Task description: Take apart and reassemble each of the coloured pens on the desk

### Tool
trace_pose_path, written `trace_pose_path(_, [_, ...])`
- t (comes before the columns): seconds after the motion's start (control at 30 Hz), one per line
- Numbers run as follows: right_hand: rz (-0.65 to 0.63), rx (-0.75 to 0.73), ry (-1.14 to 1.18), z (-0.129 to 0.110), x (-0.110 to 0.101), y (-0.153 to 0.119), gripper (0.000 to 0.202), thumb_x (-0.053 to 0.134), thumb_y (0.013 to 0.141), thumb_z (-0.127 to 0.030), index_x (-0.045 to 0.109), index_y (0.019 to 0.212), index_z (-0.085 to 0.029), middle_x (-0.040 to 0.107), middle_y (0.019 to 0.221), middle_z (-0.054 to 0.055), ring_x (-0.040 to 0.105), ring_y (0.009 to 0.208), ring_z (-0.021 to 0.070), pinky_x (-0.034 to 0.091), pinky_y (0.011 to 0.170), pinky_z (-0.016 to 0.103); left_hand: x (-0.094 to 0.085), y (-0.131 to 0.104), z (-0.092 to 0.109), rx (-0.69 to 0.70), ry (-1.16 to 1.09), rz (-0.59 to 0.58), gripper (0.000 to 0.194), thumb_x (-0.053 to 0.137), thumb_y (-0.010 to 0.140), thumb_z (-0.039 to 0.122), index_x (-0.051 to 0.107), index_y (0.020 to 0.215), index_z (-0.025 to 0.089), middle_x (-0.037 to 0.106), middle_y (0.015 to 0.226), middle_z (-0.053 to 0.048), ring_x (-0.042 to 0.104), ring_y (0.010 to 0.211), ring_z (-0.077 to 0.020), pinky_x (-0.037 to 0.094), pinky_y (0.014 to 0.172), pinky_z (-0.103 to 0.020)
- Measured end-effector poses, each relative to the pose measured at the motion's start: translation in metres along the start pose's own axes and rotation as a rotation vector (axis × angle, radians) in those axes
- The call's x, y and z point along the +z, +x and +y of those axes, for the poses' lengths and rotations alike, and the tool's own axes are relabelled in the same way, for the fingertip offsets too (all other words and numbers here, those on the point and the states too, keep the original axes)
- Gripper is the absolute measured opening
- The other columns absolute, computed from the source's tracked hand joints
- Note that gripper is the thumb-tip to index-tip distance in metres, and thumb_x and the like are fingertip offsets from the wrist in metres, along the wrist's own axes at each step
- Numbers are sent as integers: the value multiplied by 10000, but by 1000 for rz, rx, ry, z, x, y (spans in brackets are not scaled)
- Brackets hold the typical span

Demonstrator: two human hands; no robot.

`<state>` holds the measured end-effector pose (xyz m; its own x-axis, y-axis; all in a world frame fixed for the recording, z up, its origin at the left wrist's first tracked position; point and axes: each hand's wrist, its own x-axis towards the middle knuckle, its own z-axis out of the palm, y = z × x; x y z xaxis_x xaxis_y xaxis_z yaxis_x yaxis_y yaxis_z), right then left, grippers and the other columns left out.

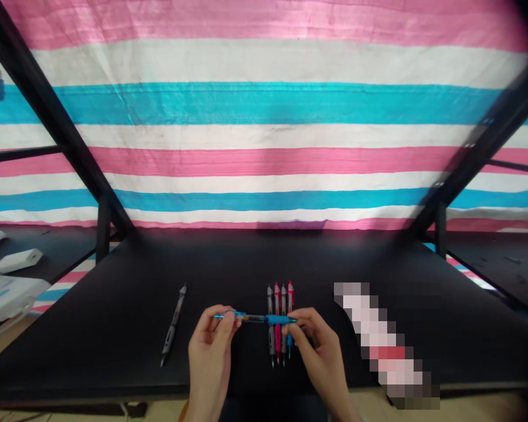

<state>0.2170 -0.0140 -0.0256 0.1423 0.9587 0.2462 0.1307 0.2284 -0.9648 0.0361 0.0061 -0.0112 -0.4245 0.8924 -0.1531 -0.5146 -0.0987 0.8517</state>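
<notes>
A blue retractable pen (278,319) is held level between my two hands, above the black table (127,328). My left hand (215,343) pinches its left end between thumb and fingers. The fingers of my right hand (314,346) close on the blue grip at the other end. Beneath it several pens (271,337) lie side by side, pointing away from me, with grey, pink and blue parts showing. My right fingers partly cover the rightmost ones. To the left of my left hand, a single grey pen (174,322) lies at a slant.
A pixelated pale strip (381,337) with a red patch lies on the right side. Black frame posts (61,129) rise at both sides. Behind the table hangs a striped sheet (264,105). White devices (20,261) and a cable sit on a surface at the left.
</notes>
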Motion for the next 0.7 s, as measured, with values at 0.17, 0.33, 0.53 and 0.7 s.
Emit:
trace_pose_path(0.17, [-9,-26,-18,1,0,0,223,638,946,-354,707,1106,-214,737,785,33,676,698,185,510,644,263,3,-1,3,-6,-31,13,435,983,461,413,737,733,177,700,720,-2,653,660,-118,577,646,-199])
trace_pose_path(0.33, [-32,-18,-26,1,1,1,184,637,947,-343,739,879,-206,731,726,38,685,666,187,510,618,256,4,0,2,6,-52,10,422,984,464,408,738,717,177,687,702,5,651,635,-115,580,631,-200])
trace_pose_path(0.53, [4,-56,-53,-1,3,1,188,692,886,-275,721,1065,-225,753,838,37,685,701,189,516,620,255,2,0,2,6,-70,6,412,985,477,397,742,729,179,687,705,7,658,632,-112,579,626,-191])
trace_pose_path(0.7, [-30,-175,-197,2,6,-1,122,613,904,-172,708,846,-221,689,766,21,612,620,158,475,567,244,2,0,1,15,-60,17,428,981,488,412,749,751,167,703,732,-4,659,634,-106,572,624,-176])
